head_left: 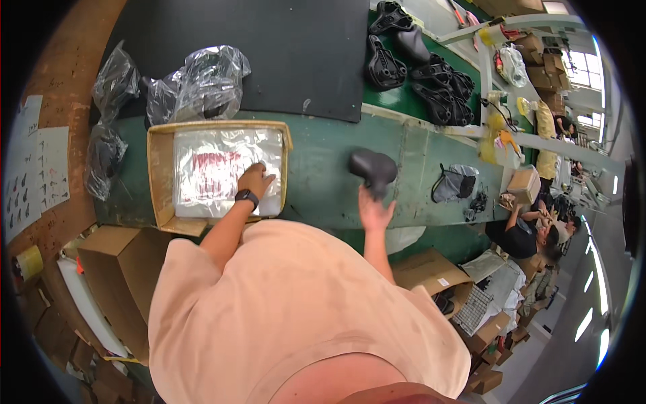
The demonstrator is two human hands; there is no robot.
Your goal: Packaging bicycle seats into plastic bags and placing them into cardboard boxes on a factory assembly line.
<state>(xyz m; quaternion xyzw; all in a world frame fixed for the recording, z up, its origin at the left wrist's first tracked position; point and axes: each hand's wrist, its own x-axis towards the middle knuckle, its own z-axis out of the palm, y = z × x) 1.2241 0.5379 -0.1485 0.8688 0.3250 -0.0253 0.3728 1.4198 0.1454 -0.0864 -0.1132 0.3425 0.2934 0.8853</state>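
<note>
An open cardboard box (161, 176) stands on the green worktop in front of me, holding a stack of clear plastic bags (205, 185) with red print. My left hand (255, 180), with a dark watch on the wrist, rests on the right part of the stack, fingers apart and touching the top bag. To the right of the box, my right hand (375, 211) has the narrow nose of a black bicycle saddle (373, 165) between thumb and fingers. The saddle's wide end points away from me, and its nose is slightly blurred.
Bagged saddles (212, 84) sit beyond the box and more lie at its left. Several bare black saddles (437, 87) lie at the far right. A grey bagged item (455, 183) is on the right worktop. Cardboard boxes (431, 273) flank me; a co-worker (521, 232) sits at right.
</note>
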